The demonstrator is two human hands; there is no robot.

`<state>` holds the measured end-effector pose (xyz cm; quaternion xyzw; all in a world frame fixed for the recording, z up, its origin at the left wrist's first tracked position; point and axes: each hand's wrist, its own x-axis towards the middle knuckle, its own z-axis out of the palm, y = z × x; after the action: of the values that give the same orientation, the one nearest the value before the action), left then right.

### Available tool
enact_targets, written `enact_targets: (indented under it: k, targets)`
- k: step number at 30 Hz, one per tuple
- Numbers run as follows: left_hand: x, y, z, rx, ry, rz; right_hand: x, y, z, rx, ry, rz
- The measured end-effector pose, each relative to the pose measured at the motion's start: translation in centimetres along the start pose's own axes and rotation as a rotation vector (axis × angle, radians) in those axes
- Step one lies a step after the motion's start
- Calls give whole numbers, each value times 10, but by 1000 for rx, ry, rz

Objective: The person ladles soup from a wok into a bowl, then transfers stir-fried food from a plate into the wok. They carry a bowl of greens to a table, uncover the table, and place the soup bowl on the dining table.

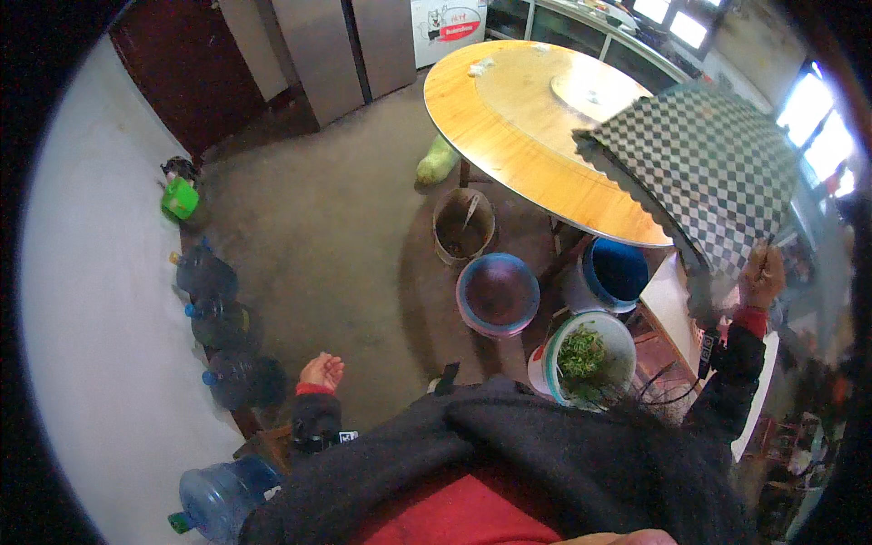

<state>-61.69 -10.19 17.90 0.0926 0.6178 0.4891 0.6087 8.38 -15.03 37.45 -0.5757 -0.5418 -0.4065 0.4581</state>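
At the right, my right hand (763, 275) is closed on the edge of a black-and-white checked cloth (704, 163). The cloth is raised and spread out, with a dark ruffled border, and it covers part of the view toward the round table's right side. My left hand (322, 371) hangs low over the floor at the left, apart from any object. Its fingers are loosely bent and nothing shows in them.
A round wooden table (481, 118) carries a turntable (590, 95). Below stand a bucket of green leaves (582, 352), a blue-lined bucket (618, 272), a basin (498, 292) and a dirty bucket (463, 227). Several water bottles (218, 495) line the left wall.
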Motion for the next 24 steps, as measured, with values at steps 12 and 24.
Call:
enact_targets:
  k: [12, 24]
  targets:
    - [19, 23, 52, -40, 22, 46, 21, -4, 118, 318, 103, 325]
    - [3, 24, 116, -85, -57, -18, 33, -3, 217, 412, 128, 447]
